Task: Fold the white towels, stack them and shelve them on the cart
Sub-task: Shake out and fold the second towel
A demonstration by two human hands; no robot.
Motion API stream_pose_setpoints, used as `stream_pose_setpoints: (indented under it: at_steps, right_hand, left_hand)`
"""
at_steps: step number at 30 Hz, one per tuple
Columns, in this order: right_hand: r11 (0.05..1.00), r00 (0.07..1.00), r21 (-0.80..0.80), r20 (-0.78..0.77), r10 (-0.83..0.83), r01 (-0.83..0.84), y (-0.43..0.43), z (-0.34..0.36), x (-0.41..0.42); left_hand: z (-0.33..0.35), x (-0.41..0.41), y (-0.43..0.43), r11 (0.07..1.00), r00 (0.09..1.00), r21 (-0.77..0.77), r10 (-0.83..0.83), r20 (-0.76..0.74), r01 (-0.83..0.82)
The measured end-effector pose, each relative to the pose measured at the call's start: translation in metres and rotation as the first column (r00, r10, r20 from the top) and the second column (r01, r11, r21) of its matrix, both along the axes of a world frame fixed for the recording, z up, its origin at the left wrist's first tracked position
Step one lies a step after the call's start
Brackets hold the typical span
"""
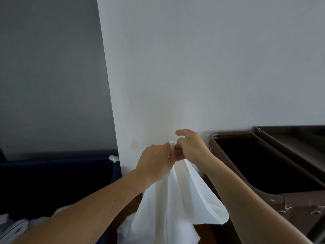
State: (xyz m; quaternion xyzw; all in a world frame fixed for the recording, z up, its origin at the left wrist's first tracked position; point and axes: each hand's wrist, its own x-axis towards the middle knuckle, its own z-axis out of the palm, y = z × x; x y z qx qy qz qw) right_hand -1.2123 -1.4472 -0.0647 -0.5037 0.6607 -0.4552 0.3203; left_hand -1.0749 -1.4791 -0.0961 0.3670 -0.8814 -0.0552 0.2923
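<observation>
A white towel [177, 205] hangs in front of me, held up in the air by its top edge. My left hand [156, 162] pinches a bunched corner of it. My right hand [190, 147] touches the left one and curls its fingers round the towel's top edge, with the thumb raised. The cloth falls in long folds down to the bottom of the view. The brown cart [263, 166] stands at the right, its dark bin open at the top.
A dark blue bin [56, 176] fills the lower left, with white cloth [114, 158] at its far corner and more white linen [15, 228] at the bottom left. A white wall [193, 67] rises straight ahead, a grey wall [49, 76] to its left.
</observation>
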Motion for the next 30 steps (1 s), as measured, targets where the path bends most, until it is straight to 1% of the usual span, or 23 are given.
stream_pose_setpoints:
  at_steps: [4, 6, 9, 13, 15, 16, 19, 21, 23, 25, 28, 30]
  right_hand:
    - [0.997, 0.987, -0.017, -0.141, 0.075, -0.078, 0.006, 0.005, 0.002]
    - [0.991, 0.972, -0.031, -0.203, 0.119, -0.127, 0.010, 0.008, 0.002]
    - [0.980, 0.955, -0.058, -0.241, 0.171, -0.190, 0.014, 0.010, 0.002]
    - [0.960, 0.956, -0.152, -0.213, 0.200, -0.235, 0.016, 0.002, -0.001]
    - [0.957, 0.961, -0.178, -0.195, 0.196, -0.231, 0.017, -0.005, -0.008]
    - [0.959, 0.959, -0.175, -0.216, 0.182, -0.222, 0.019, -0.009, -0.012]
    - [0.968, 0.919, -0.166, -0.377, 0.113, -0.187, 0.026, -0.025, -0.030]
    - [0.964, 0.866, -0.184, -0.493, 0.080, -0.193, 0.032, -0.039, -0.039]
    - [0.964, 0.812, -0.138, -0.573, 0.109, -0.227, 0.037, -0.051, -0.043]
    - [0.960, 0.759, -0.024, -0.619, 0.204, -0.278, 0.043, -0.064, -0.041]
    - [0.934, 0.677, 0.113, -0.660, 0.326, -0.339, 0.046, -0.087, -0.038]
    - [0.932, 0.642, 0.147, -0.689, 0.338, -0.333, 0.045, -0.100, -0.038]
  left_hand:
    - [-0.001, 0.008, -0.012, 0.999, 1.000, -0.047, -0.014, 0.027, 0.016]
    - [-0.001, 0.014, -0.020, 1.000, 0.999, -0.014, -0.016, 0.037, 0.016]
    - [0.003, 0.021, -0.025, 1.000, 0.999, 0.001, -0.031, 0.041, 0.031]
    - [0.007, 0.030, -0.026, 0.995, 0.996, 0.076, -0.061, -0.064, 0.066]
    - [0.011, 0.033, -0.027, 0.987, 0.984, 0.136, -0.056, -0.169, 0.080]
    - [0.013, 0.034, -0.029, 0.988, 0.973, 0.144, -0.029, -0.230, 0.063]
    - [0.026, 0.038, -0.045, 0.987, 0.937, 0.135, 0.123, -0.326, -0.083]
    - [0.034, 0.041, -0.058, 0.971, 0.893, 0.205, 0.201, -0.402, -0.126]
    - [0.040, 0.043, -0.069, 0.945, 0.829, 0.295, 0.274, -0.487, -0.139]
    - [0.044, 0.044, -0.076, 0.920, 0.767, 0.366, 0.334, -0.549, -0.139]
    - [0.052, 0.044, -0.082, 0.903, 0.699, 0.414, 0.368, -0.613, -0.113]
    - [0.056, 0.047, -0.086, 0.899, 0.657, 0.430, 0.376, -0.653, -0.087]
